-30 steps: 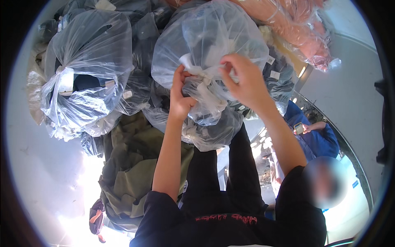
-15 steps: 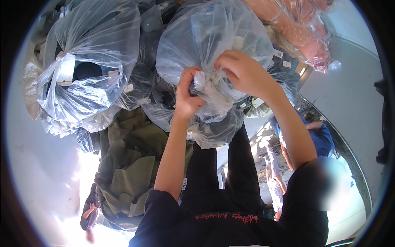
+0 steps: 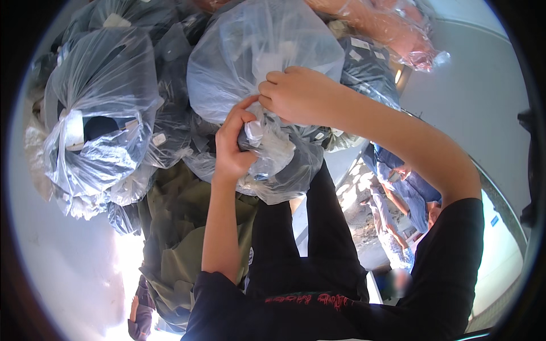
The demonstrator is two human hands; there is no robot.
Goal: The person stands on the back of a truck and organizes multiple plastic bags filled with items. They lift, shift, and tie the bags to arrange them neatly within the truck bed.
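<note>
A large clear plastic bag (image 3: 256, 51) bulges in front of me, pale contents showing through its film. At its gathered neck my left hand (image 3: 234, 145) is closed on the plastic, thumb and fingers curled round it. My right hand (image 3: 298, 96) meets it from the right, fingers pinched at the same gather; its fingertips are partly hidden. A small white piece (image 3: 253, 133) sticks up beside my left fingers. The loose end of the plastic (image 3: 278, 153) hangs crumpled below both hands.
A tied clear bag (image 3: 102, 113) with dark contents lies left. Green folded cloth (image 3: 187, 238) sits below it. Orange-filled bags (image 3: 387, 28) and a dark-filled bag (image 3: 369, 68) lie at the back right. A white wall (image 3: 483, 85) stands right; people in blue (image 3: 409, 182) are beyond.
My right hand has moved left, from just apart to against the gather by my left fingertips. Its elbow has swung outward to the right. The whole view has shifted somewhat.
</note>
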